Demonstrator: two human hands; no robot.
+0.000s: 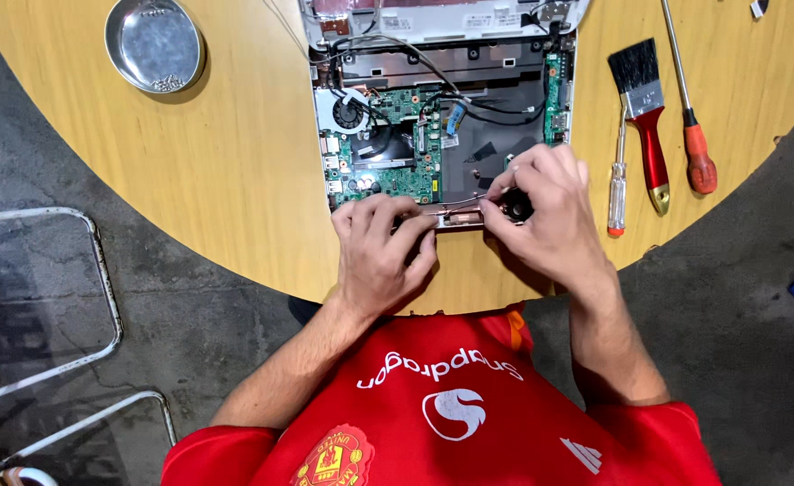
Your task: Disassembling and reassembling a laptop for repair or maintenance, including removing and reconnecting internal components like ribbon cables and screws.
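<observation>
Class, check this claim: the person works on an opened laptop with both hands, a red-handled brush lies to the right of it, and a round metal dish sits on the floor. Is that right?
Not quite. The head view shows the round metal dish on the wooden table, not the floor. Otherwise correct: left hand and right hand are at the opened laptop, with the red-handled brush to its right.

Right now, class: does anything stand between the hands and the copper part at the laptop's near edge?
Nothing visible does. The left hand and right hand already touch the copper part directly.

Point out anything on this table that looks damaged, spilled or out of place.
Nothing stands out as damaged or spilled. The opened laptop lies with its circuit board bare, both hands at its near edge. The paintbrush and two screwdrivers lie in a tidy row on its right.
</observation>
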